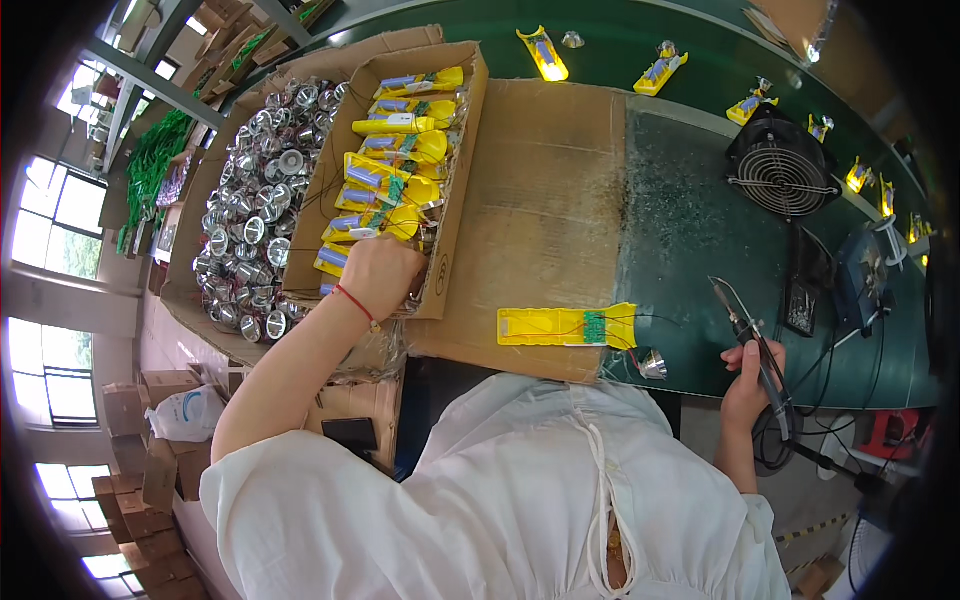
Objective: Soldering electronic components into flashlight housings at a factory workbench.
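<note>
My left hand (380, 275) reaches into the near end of a cardboard box (463, 190) packed with yellow flashlight housings (402, 146), several with blue cells and green boards. Its fingers curl downward, and what they grip is hidden. My right hand (752, 385) is closed around a soldering iron (768, 365), whose tip points up and left over the bench. Between the hands, one yellow flashlight housing (540, 327) lies across the cardboard sheet with a green circuit board (594, 328) in it. Thin wires lead from it to a silver reflector (653, 366) beside its right end.
Silver reflectors (262, 205) fill a carton left of the box. A small black fan (783, 178) with a wire grille stands at the right, near a blue soldering station (862, 275). More yellow housings (660, 72) line the far side. Cables hang at right; a phone (350, 434) lies below the box.
</note>
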A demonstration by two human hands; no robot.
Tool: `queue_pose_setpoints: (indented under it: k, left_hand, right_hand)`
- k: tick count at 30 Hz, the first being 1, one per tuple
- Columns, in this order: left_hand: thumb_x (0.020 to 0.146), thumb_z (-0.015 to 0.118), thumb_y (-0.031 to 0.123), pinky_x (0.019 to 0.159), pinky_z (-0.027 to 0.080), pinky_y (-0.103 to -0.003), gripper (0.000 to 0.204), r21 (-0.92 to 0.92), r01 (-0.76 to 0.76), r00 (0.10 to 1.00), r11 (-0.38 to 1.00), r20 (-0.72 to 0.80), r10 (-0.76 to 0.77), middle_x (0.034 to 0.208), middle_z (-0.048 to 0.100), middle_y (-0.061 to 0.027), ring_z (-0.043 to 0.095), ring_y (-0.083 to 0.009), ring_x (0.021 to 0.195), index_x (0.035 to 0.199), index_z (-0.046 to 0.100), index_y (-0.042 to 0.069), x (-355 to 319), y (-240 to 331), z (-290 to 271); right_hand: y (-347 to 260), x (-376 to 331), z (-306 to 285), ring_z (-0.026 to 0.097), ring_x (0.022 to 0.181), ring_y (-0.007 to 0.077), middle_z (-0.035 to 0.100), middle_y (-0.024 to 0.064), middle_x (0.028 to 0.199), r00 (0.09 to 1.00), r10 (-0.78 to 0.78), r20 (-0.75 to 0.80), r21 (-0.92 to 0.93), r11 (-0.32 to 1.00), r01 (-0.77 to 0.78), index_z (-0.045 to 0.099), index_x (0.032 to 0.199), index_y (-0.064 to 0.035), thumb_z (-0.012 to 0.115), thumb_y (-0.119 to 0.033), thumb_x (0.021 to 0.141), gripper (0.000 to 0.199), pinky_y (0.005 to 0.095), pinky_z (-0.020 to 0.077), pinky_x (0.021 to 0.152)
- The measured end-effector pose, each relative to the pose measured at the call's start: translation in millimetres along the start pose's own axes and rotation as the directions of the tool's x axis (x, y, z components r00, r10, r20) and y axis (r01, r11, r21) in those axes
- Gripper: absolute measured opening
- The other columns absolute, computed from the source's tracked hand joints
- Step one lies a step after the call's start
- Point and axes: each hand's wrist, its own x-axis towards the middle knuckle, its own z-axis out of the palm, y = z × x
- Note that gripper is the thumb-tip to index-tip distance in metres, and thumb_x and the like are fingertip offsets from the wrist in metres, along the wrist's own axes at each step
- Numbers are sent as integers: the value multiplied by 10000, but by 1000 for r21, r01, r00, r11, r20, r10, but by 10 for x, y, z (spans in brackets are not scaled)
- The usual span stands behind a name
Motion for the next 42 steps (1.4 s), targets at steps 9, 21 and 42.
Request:
queue_pose_setpoints:
  k: [9, 21, 42]
  left_hand:
    - [717, 551, 131, 539, 492, -378, 97, 90, 38, 994, 995, 98, -47, 654, 620, -109, 626, -274, 634, 676, 639, 120, 44, 23, 31]
    - [837, 590, 142, 532, 375, -158, 113, -989, 20, 919, -150, 78, -387, 735, 615, -5, 521, -22, 624, 857, 614, 33, 46, 190, -598]
    - [714, 568, 153, 599, 485, -397, 109, -227, -10, 904, 974, -419, -88, 741, 575, -106, 583, -309, 686, 745, 556, 49, 1696, 811, -20]
  right_hand:
    - [44, -33, -42, 532, 548, 132, 533, 59, 606, 1000, -1, -14, 41, 999, 1, 462, 872, -1, 523, -160, 863, 171, 211, 393, 501]
    - [152, 33, -115, 539, 566, 130, 539, 56, 620, 999, 19, -41, 71, 997, -16, 473, 891, -6, 510, -150, 871, 150, 207, 387, 508]
    - [176, -2, -119, 562, 580, 132, 571, 88, 651, 999, 34, 37, 129, 991, -39, 444, 910, 18, 535, -88, 837, 158, 225, 456, 543]
